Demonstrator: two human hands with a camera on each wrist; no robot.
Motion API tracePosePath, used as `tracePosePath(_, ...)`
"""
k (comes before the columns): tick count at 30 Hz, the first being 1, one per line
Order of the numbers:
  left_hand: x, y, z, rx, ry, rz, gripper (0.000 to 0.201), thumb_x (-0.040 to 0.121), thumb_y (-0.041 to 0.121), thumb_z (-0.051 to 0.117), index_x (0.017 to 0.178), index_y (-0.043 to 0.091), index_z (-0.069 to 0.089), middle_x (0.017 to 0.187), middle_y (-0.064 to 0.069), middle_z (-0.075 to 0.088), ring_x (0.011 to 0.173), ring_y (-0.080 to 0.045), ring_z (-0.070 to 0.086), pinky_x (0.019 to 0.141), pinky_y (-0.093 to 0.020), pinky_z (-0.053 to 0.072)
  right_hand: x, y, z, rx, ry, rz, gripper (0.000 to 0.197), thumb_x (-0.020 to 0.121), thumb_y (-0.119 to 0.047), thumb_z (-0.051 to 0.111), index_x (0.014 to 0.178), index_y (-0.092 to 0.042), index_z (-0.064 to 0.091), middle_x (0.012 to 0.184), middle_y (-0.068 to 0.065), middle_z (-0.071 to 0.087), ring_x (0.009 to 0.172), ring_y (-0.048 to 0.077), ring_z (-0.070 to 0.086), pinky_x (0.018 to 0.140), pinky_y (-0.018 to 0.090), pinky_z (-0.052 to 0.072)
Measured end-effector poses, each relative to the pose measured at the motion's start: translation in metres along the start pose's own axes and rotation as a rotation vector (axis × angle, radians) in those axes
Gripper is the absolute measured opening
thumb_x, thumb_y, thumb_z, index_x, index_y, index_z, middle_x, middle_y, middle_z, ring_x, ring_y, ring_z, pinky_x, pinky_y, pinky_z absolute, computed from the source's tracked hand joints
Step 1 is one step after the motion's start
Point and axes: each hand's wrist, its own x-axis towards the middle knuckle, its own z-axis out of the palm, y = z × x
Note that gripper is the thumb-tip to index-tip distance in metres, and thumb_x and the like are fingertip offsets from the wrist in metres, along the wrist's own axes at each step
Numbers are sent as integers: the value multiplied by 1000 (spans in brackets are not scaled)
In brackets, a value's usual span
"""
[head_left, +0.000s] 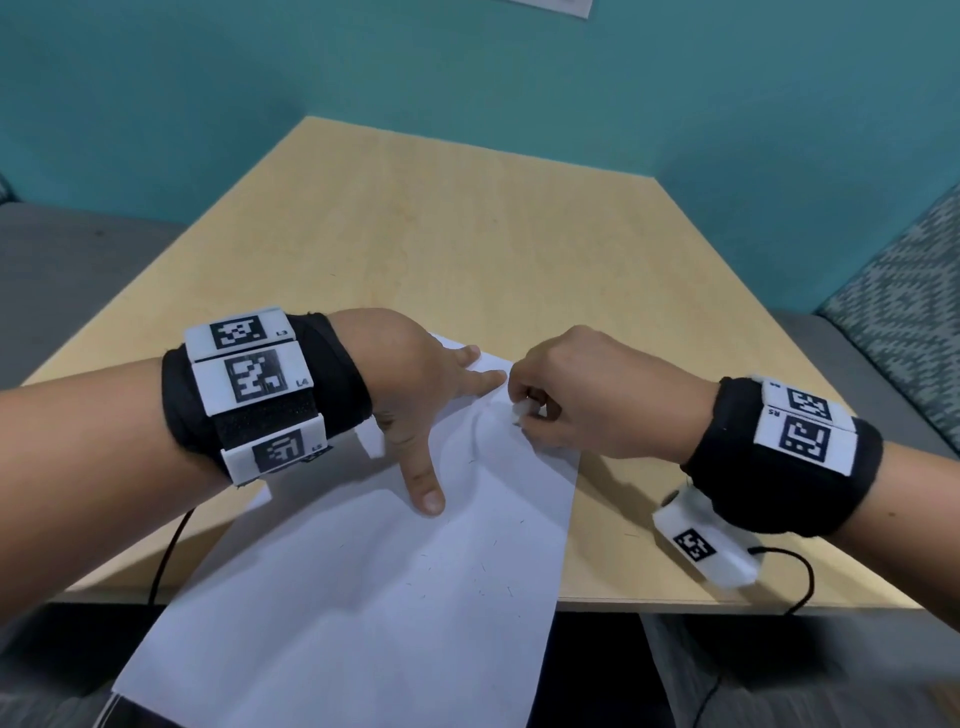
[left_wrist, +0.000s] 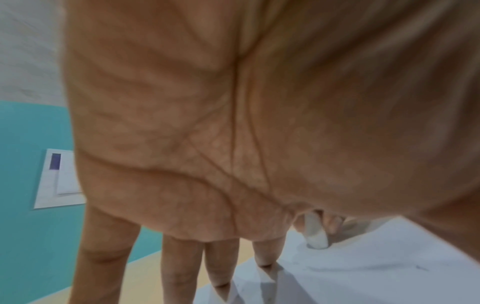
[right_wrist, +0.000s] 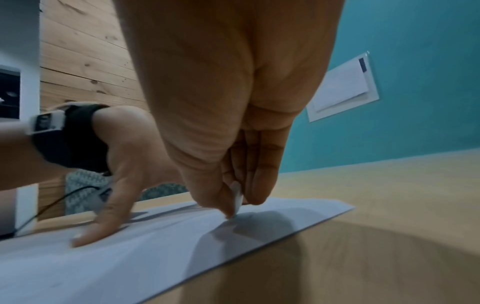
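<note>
1 sheet of paper (head_left: 389, 571). 1 small white eraser (left_wrist: 315, 236). 2 hands: left hand (head_left: 410, 384), right hand (head_left: 587, 395). 1 bench (head_left: 467, 234). 2 black wrist bands (head_left: 337, 364), 3 code tags (head_left: 254, 376) each, 6 total. 2 black cables (head_left: 166, 551). 1 framed notice (right_wrist: 342, 86).

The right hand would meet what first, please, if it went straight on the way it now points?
Probably the fingers of the left hand, pressing the paper just ahead; depth is unclear.
</note>
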Motion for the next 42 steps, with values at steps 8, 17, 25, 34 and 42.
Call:
tracePosePath(8,-5,2,-1,-9,-1,-1,149,63,78,83,157,49,-29,169,14,-32,150,-23,41,116,-44,41,3,4,0,3,22,-8,8,88,-25,61,88,-21,68,74,-7,64,69,17,58,63,37,54)
tracePosePath(17,-2,-2,1,-6,-4,8,150,59,84,81,155,51,-30,168,16,-34,159,-21,25,120,-47,37,2,25,-1,73,35,22,10,87,-27,67,93,-21,73,78,-8,69,73,13,63,68,38,58)
tracePosePath(25,-1,-3,2,-18,4,11,155,52,87,82,155,53,-29,168,18,-33,160,-21,24,120,-50,36,-11,31,-1,124,50,25,17,87,-27,70,102,-20,76,84,-10,71,75,6,63,71,31,57)
tracePosePath(34,0,-5,5,-43,64,46,150,61,77,86,161,48,-21,174,10,-23,160,-23,24,122,-50,34,-46,52,-4,252,197,181,11,87,-26,77,98,-24,77,79,-15,74,75,2,69,72,27,57)
tracePosePath(42,2,0,5,-42,172,64,141,69,67,87,167,39,-10,178,0,-1,161,-25,20,123,-49,29,-24,39,2,213,143,109,14,89,-28,72,102,-23,76,81,-14,72,75,2,66,70,21,55)
